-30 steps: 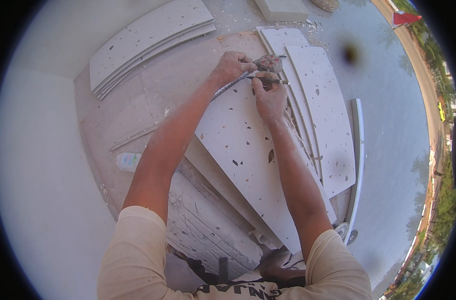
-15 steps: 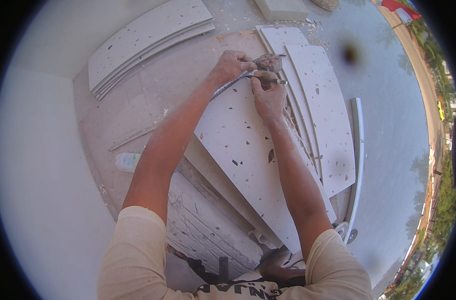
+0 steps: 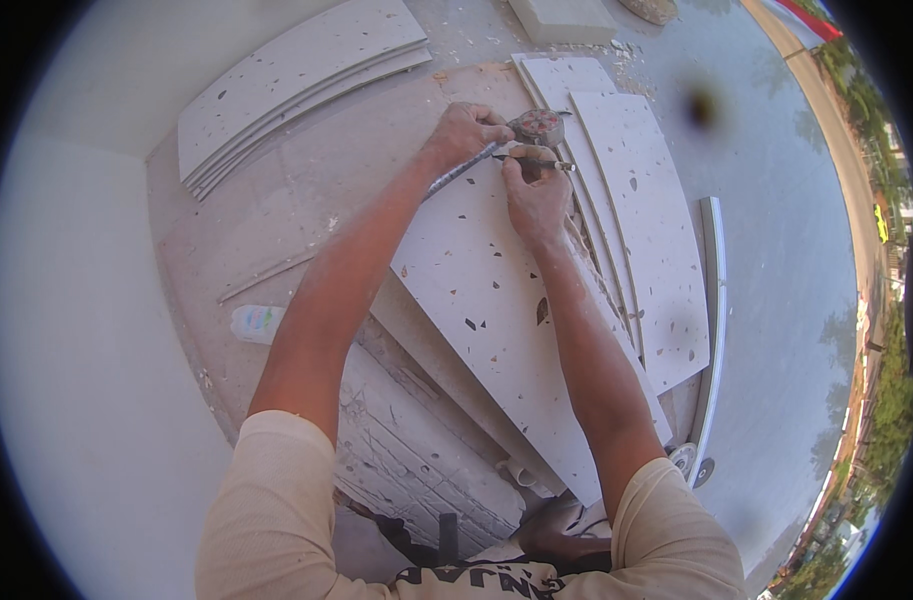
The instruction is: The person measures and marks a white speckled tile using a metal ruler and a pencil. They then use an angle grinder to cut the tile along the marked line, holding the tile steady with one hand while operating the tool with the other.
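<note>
My left hand (image 3: 469,130) is closed on a tape measure (image 3: 536,126) with a grey and red round case, at the far end of a white terrazzo-patterned slab (image 3: 496,320). The tape's metal blade (image 3: 454,172) runs down-left along that slab's edge, beneath the hand. Just below and right of the case, my right hand (image 3: 534,195) grips a thin black pen or pencil (image 3: 561,164), its point at the blade by the slab edge. More speckled slabs (image 3: 646,230) lie to the right, overlapping.
Stacked slabs (image 3: 296,70) lie at back left beside a white wall (image 3: 76,300). A pale block (image 3: 561,15) is behind. A plastic bottle (image 3: 256,322), a rough board (image 3: 416,440), a long metal strip (image 3: 714,300) and cutting discs (image 3: 688,462) surround the work. A road runs at far right.
My hands, the tape and the pen stay in almost the same place, with only very slight shifts of the right hand. The red cloth at the upper right appears higher at the frame's rim.
</note>
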### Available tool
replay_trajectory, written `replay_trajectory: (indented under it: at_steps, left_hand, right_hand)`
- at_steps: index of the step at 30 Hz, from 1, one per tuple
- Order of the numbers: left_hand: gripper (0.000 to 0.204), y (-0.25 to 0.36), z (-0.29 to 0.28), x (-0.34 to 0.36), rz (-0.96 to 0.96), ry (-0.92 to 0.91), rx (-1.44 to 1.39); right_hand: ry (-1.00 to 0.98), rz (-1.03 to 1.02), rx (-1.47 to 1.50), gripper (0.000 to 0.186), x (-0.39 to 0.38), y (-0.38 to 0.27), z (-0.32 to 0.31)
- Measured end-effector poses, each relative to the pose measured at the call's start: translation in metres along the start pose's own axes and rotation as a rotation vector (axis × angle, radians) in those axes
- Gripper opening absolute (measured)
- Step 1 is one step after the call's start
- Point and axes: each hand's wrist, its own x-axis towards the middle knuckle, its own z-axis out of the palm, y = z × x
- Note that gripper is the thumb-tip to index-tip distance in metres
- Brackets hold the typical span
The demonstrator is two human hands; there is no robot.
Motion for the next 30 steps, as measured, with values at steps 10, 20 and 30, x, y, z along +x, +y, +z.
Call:
replay_trajectory:
  at_steps: [10,20,30]
  left_hand:
    - [0.023,0.005,0.003,0.002,0.027,0.002,0.024]
    - [0.026,0.022,-0.001,-0.003,0.072,0.154,0.191]
    - [0.021,0.129,0.139,-0.107,0.194,0.060,-0.531]
  right_hand:
    - [0.023,0.026,0.039,0.019,0.000,0.001,-0.006]
    - [-0.206,0.033,-0.295,0.020,-0.070,-0.081,-0.169]
    - [0.009,0.485,-0.427,0.025,-0.234,-0.170,-0.329]
